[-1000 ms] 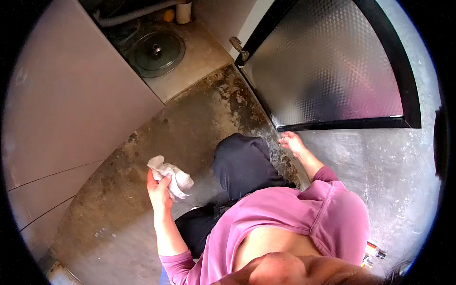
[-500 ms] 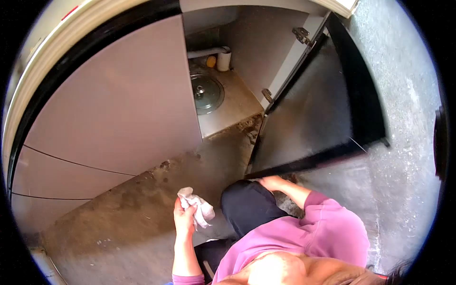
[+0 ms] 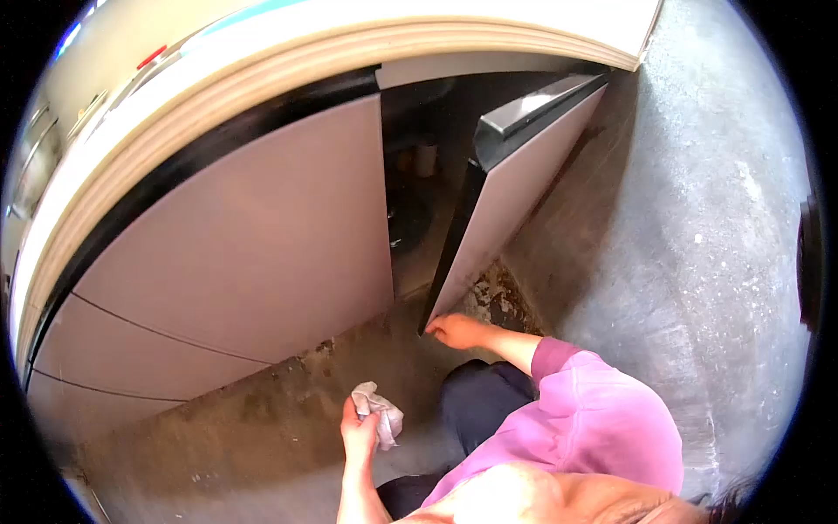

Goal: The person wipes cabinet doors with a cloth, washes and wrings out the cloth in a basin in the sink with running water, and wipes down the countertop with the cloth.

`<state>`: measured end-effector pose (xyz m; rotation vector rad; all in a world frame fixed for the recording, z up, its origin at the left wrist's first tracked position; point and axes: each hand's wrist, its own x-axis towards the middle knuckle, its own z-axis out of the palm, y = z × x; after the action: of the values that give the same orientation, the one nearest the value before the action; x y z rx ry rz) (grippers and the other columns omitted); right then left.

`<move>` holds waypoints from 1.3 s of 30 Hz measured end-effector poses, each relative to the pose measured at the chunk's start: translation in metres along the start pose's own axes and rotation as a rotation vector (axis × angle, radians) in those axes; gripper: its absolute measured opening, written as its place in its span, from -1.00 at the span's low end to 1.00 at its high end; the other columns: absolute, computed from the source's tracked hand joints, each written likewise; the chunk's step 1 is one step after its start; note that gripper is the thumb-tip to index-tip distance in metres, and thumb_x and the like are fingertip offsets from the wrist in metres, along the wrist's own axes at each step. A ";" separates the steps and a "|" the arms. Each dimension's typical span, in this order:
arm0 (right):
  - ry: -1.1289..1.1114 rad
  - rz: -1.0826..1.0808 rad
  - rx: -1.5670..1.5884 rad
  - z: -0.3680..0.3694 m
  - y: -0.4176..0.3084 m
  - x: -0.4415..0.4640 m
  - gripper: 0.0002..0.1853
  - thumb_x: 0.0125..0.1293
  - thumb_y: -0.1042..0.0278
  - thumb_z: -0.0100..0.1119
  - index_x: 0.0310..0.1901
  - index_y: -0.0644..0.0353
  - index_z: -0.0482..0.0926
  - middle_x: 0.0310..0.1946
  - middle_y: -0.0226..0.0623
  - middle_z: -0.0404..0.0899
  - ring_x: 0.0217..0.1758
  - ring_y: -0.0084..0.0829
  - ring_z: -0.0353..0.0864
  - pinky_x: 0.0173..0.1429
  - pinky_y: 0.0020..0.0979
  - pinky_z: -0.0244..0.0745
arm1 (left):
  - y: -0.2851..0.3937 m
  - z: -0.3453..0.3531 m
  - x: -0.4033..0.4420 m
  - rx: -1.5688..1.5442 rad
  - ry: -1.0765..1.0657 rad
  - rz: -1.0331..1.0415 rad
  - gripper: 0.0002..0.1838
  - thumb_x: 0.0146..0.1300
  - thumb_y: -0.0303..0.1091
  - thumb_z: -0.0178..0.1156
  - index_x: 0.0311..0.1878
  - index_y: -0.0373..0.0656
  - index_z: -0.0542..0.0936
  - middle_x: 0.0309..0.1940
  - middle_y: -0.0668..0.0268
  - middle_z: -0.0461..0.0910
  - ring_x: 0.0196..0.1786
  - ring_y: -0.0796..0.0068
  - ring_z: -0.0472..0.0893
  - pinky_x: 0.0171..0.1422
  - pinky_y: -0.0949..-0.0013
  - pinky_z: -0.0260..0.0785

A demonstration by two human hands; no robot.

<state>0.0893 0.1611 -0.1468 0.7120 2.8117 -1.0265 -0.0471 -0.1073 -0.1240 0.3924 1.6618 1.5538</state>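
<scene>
A crumpled white cloth (image 3: 381,414) is held in my left hand (image 3: 359,431), low over the floor. My right hand (image 3: 457,331) is at the bottom corner of a cabinet door (image 3: 522,196), its fingers closed on the door's lower edge. The door has a pinkish outer face with a dark edge and stands partly open. Behind it the cabinet's inside is dark, with a pale cylinder (image 3: 424,161) and part of a round lid (image 3: 405,229) showing.
Left of the opening is a closed pinkish cabinet panel (image 3: 253,236). A pale countertop (image 3: 367,35) curves above. The grey floor or wall surface (image 3: 716,227) lies to the right, and a stained brown floor (image 3: 218,445) runs below the cabinets.
The cabinet door has swung from wide open to partly open, with my right hand moving left along with it. The countertop has come into view. The cloth stays in my left hand.
</scene>
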 end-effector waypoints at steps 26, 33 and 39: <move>0.411 0.474 1.331 -0.325 -0.199 -0.190 -0.76 0.22 0.34 -0.01 -0.12 0.25 0.42 -0.29 -0.42 0.49 -0.25 -0.62 0.46 -0.14 -0.55 0.38 | 0.310 0.058 -0.125 -0.148 -0.046 -0.331 -0.56 0.19 -0.40 -0.08 0.17 -0.22 0.25 0.06 0.14 0.36 -0.01 0.34 0.46 -0.02 0.35 0.34; 0.567 -0.055 0.928 -0.474 -0.316 -0.115 -0.59 0.31 0.22 -0.16 0.06 0.37 0.31 -0.07 -0.31 0.42 -0.02 -0.54 0.35 0.08 -0.54 0.21 | 0.415 0.011 -0.185 -0.188 0.082 -0.283 -0.60 0.20 -0.36 -0.08 0.11 -0.22 0.32 0.00 0.14 0.41 -0.05 0.34 0.48 -0.04 0.34 0.35; 0.574 0.141 0.677 -0.542 -0.340 0.015 -0.43 0.25 0.11 -0.07 0.19 0.28 0.13 0.00 -0.14 0.39 -0.03 -0.41 0.42 -0.06 -0.42 0.39 | 0.458 -0.020 -0.192 -0.239 0.192 -0.208 -0.63 0.20 -0.39 -0.08 0.08 -0.25 0.34 -0.03 0.16 0.43 -0.08 0.37 0.50 -0.08 0.40 0.38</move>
<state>-0.0236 0.2774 0.4729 1.4402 2.7238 -2.0543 -0.0757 -0.1668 0.3689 -0.0549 1.5781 1.6471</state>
